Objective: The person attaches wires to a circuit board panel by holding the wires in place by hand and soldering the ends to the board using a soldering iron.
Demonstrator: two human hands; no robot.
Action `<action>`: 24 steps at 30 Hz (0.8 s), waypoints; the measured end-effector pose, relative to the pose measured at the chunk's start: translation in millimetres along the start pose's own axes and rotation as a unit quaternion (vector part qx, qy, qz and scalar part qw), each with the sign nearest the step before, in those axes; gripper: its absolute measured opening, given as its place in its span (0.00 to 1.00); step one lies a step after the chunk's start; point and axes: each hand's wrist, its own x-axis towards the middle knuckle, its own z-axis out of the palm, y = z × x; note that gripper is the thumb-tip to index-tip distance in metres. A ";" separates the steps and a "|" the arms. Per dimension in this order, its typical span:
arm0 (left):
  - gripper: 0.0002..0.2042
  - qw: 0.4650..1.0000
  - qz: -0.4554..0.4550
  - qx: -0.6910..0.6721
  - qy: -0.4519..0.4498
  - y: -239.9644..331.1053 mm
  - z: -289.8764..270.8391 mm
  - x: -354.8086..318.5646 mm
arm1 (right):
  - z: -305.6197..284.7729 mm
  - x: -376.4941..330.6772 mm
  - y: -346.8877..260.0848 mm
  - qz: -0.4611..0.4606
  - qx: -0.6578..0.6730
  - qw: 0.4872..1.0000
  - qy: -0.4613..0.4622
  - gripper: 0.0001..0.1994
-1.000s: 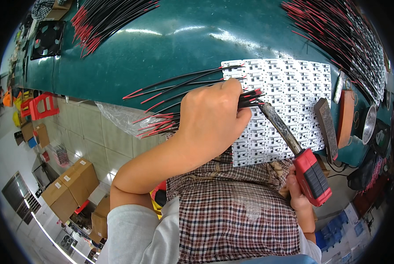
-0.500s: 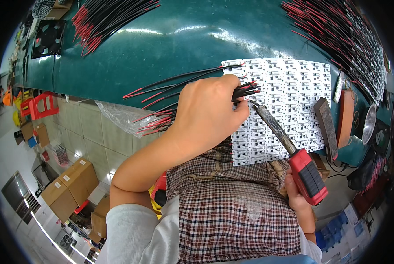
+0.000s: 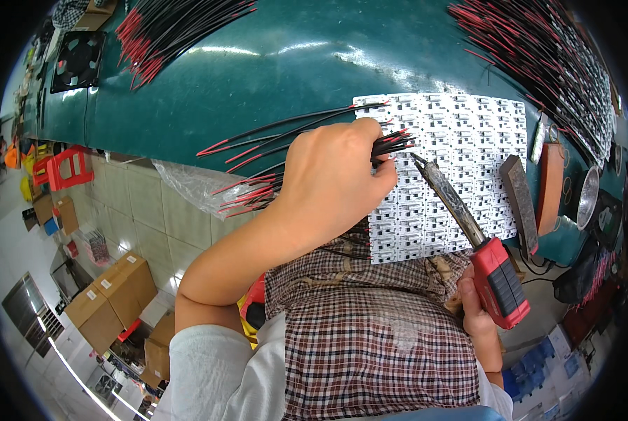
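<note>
Over the left edge of a white circuit board panel (image 3: 461, 175), my left hand (image 3: 331, 179) is closed on a bunch of black and red wires (image 3: 395, 143). Their short red tips poke out past my fingers, and the longer ends trail to the left. My right hand (image 3: 474, 309) grips a soldering iron (image 3: 498, 281) by its red and black handle. The iron's dark tip points up and left over the panel, a little to the right of the wire ends and apart from them. Rows of small components cover the panel.
Bundles of wires lie at the far left (image 3: 181, 31) and far right (image 3: 531, 56) of the green table (image 3: 286, 77). A dark bar (image 3: 519, 203), a brown block (image 3: 551, 184) and a metal bowl (image 3: 589, 198) sit right of the panel. A black fan (image 3: 77, 62) stands at the left.
The soldering iron in my right hand has shifted slightly to the right, its tip moving away from the wire ends. My left hand has stayed in place with the wires.
</note>
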 end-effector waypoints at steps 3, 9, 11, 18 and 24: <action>0.10 0.999 -0.012 -0.031 -0.006 1.6 -2.0 0.0 | -1.4 -3.7 2.5 0.017 0.001 1.000 -0.004 0.11; 0.07 0.998 -0.013 -0.058 -0.028 -4.4 -4.7 -0.1 | -2.6 -11.6 5.3 0.063 0.011 0.998 0.030 0.11; 0.07 0.999 0.007 -0.031 0.005 -6.1 -6.0 -0.9 | -3.8 -13.6 6.1 0.060 -0.020 0.998 0.026 0.11; 0.08 0.972 0.090 0.066 0.208 9.4 -27.6 -7.6 | -10.5 -23.5 4.4 0.070 -0.077 0.995 -0.004 0.12; 0.13 1.000 0.002 -0.026 -0.009 15.3 -12.6 -29.1 | -1.6 -23.0 6.5 -0.009 -0.006 1.000 0.014 0.10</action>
